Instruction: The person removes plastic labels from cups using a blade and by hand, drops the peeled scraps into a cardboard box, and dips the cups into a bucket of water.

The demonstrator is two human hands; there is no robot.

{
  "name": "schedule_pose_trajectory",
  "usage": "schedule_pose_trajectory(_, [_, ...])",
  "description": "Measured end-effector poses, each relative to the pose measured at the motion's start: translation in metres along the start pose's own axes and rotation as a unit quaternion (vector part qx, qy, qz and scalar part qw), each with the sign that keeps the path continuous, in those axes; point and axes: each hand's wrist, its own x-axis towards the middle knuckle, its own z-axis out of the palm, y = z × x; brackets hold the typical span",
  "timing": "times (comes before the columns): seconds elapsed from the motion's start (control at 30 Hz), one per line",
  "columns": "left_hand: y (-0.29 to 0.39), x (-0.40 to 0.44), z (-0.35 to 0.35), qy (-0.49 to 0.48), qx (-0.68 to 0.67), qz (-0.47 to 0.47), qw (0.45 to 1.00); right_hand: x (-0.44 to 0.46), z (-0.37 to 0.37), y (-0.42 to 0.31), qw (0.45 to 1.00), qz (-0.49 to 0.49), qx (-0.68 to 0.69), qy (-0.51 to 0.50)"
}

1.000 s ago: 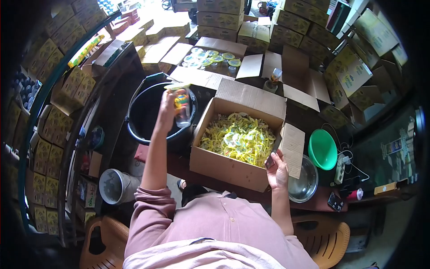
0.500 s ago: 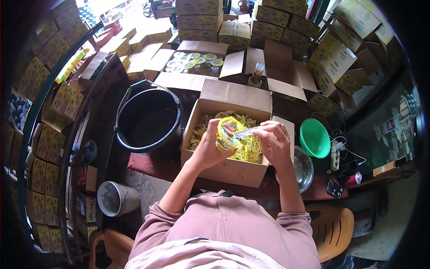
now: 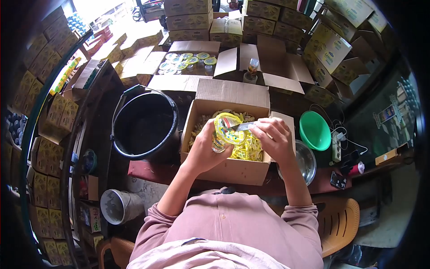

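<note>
My left hand (image 3: 204, 150) is wrapped round a clear plastic cup (image 3: 217, 144) with a yellow printed film lid (image 3: 229, 124). The lid is tilted up toward me. In my right hand (image 3: 273, 136) is a thin knife (image 3: 243, 126), its blade lying across the lid at the far rim. Whether the blade has gone through the film I cannot tell. Both hands are above an open cardboard box (image 3: 228, 169), which holds yellow and pale shredded strips (image 3: 248, 151).
A black bucket (image 3: 117, 145) stands left of the box. To the right are a green bowl (image 3: 315, 130), a metal bowl (image 3: 306, 163) and a phone (image 3: 338, 180). Behind, another open carton (image 3: 179, 82) holds several lidded cups. A grey bucket (image 3: 112, 206) stands lower left.
The cup's lid has tipped to face me more, and the knife lies flatter across it. The whole view has shifted slightly. Both hands keep their hold.
</note>
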Motion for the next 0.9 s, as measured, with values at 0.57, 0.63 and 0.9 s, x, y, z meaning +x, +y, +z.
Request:
schedule_pose_trajectory(0.57, [-0.021,0.026,0.015,-0.013,-0.060,-0.044,0.997,0.008,0.021,0.024,0.999,-0.040,0.024,-0.005])
schedule_pose_trajectory(0.63, [-0.021,0.026,0.015,-0.018,-0.061,-0.044,0.997,0.006,0.025,0.026,0.999,-0.034,0.039,0.005])
schedule_pose_trajectory(0.9, [-0.026,0.027,0.020,-0.089,-0.135,-0.060,0.985,-0.002,0.030,0.027,0.999,-0.019,0.046,-0.002])
